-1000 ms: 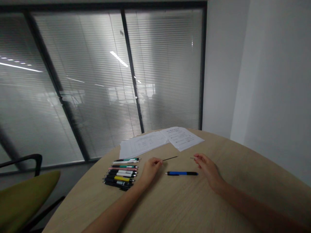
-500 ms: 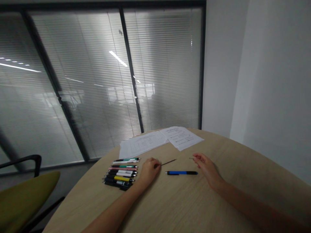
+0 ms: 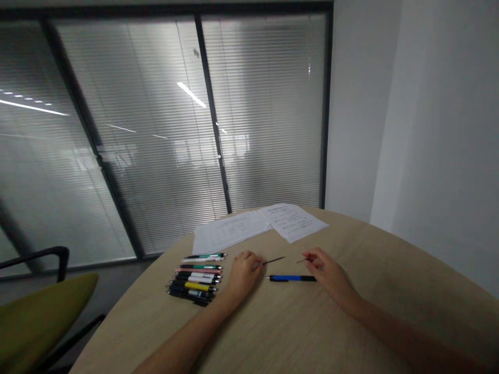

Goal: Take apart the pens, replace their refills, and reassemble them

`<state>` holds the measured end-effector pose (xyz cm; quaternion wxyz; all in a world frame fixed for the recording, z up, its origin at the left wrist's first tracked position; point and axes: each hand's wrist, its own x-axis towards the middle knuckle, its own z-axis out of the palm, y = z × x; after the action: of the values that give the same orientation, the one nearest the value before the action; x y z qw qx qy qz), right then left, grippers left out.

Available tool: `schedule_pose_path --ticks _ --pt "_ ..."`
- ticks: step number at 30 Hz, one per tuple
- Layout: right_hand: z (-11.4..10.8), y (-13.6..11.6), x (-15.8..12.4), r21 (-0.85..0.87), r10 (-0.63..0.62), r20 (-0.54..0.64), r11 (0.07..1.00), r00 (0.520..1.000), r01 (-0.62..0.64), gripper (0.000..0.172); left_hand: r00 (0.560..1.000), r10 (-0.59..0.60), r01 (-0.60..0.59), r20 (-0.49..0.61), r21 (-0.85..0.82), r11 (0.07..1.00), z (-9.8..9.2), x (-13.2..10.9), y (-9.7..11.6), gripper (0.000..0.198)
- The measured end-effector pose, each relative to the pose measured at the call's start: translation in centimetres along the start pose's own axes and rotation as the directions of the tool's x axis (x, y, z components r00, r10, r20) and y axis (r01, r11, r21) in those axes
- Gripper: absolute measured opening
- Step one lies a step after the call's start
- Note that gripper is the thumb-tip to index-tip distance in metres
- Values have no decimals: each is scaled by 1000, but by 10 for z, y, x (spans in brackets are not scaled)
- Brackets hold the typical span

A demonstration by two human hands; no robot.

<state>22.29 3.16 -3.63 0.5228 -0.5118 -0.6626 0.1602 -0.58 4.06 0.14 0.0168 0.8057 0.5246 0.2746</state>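
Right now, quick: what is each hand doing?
Left hand: closed, fingers pinching a thin dark rod.
Right hand: closed, pinching a short thin piece, too small to identify.

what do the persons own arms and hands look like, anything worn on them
Both are bare. The left hand and right hand have no gloves, and no ring, watch or bracelet shows on them. The left forearm and right forearm show no sleeve in view.
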Motion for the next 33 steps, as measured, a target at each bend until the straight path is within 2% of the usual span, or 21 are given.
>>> schedule_pose_path --ticks 3,5,7,11,13,20,27,29,33 --pt "-1 -11 -6 -84 -209 54 973 976 213 14 999 39 -39 -6 -35 999 2 -2 12 13" --pt "-2 -18 -12 -116 -369 103 918 924 379 14 997 77 -77 -1 -91 993 6 -4 21 10" --pt "-2 -23 -17 -142 -489 157 848 858 510 15 989 147 -138 27 -218 966 10 -7 28 11" --pt "-3 -28 -24 -197 -624 229 722 747 663 17 968 240 -198 74 -365 910 16 -13 35 12" --pt "-4 -28 -24 -205 -655 233 689 718 695 17 968 242 -199 64 -388 900 16 -14 36 10" --pt "-2 -29 -22 -199 -647 231 699 727 686 18 979 199 -162 33 -456 875 15 -14 36 7" --pt "-2 -29 -22 -192 -614 232 731 754 654 15 977 208 -175 36 -412 894 18 -11 32 6" --pt "-1 -26 -22 -191 -585 214 761 783 620 13 977 211 -179 43 -380 907 17 -10 31 6" --pt "0 -19 -18 -183 -466 123 857 876 482 10 987 159 -144 25 -303 942 11 -4 22 9"
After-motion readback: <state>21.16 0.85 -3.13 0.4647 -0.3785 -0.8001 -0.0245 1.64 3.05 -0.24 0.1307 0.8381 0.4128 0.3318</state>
